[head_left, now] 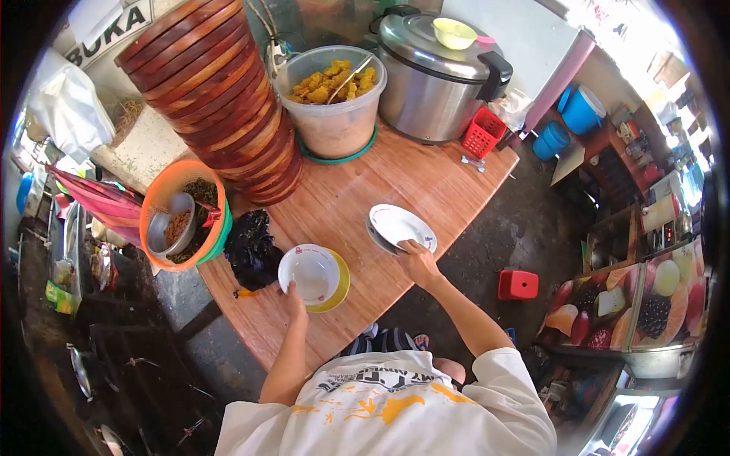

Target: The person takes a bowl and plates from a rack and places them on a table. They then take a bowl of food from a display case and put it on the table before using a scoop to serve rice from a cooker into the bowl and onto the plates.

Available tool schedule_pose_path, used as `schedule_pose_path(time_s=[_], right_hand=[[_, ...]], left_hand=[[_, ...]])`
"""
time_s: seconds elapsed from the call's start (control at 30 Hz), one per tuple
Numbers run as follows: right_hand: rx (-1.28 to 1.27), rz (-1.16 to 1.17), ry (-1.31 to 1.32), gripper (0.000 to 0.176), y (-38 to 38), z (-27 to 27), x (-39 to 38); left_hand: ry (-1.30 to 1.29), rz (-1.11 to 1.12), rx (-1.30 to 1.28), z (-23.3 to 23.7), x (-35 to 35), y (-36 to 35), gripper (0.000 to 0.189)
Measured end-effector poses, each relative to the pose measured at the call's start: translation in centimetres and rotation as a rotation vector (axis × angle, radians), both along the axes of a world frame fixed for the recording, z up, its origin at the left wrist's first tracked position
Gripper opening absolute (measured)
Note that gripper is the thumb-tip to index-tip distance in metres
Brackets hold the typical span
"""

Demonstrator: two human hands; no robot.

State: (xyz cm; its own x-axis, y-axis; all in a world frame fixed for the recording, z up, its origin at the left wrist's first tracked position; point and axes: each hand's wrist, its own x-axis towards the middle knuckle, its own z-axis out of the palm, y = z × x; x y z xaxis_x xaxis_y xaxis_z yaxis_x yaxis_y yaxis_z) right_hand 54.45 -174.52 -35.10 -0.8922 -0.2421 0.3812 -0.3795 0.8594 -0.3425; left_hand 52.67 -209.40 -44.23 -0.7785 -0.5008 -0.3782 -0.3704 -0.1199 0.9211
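Near the table's front edge, my left hand is closed on the rim of a white bowl with small print on its rim. The bowl overlaps a yellow plate that shows at its right. My right hand grips the near edge of a white oval plate, held tilted toward the table's right edge. A greyish dish rim shows under that plate's left side. Left of the bowl lies a black plastic bag.
A tall stack of reddish-brown wooden trays leans at the back left. An orange basket with a metal bowl stands before it. A tub of yellow food, a steel rice cooker and a red basket line the back. A red stool is on the floor.
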Motion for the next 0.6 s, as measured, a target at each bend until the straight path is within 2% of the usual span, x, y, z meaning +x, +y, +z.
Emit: schedule_pose_path(time_s=[0.1, 0.23, 0.27, 0.4, 0.43, 0.53, 0.6], right_hand=[[0.029, 0.055, 0.034, 0.01, -0.6, -0.7, -0.7], [0.048, 0.102, 0.046, 0.011, -0.6, -0.9, -1.8], [0.042, 0.11, 0.058, 0.012, -0.7, -1.5, -2.1], [0.038, 0.074, -0.065, 0.025, -1.0, -3.9, -1.9], [0.106, 0.131, -0.057, 0.028, -1.0, -3.5, -1.7], [0.137, 0.065, -0.042, 0.015, -1.6, -3.0, -1.0], [0.132, 0.089, -0.097, 0.016, -1.1, -5.0, -0.6]], left_hand=[[0.037, -0.036, -0.054, 1.5, 0.7, 0.2, 0.038], [0.09, -0.084, -0.13, -0.2, 0.5, -0.3, 0.034], [0.095, -0.076, -0.126, 0.6, 0.4, -0.2, 0.034], [0.108, -0.092, -0.212, 0.5, 0.7, -0.4, 0.032], [0.108, -0.109, -0.256, 0.1, 0.9, -0.7, 0.032], [0.103, -0.105, -0.318, -0.8, 0.9, -0.9, 0.033], [0.11, -0.07, -0.301, 1.7, 1.0, 0.1, 0.033]])
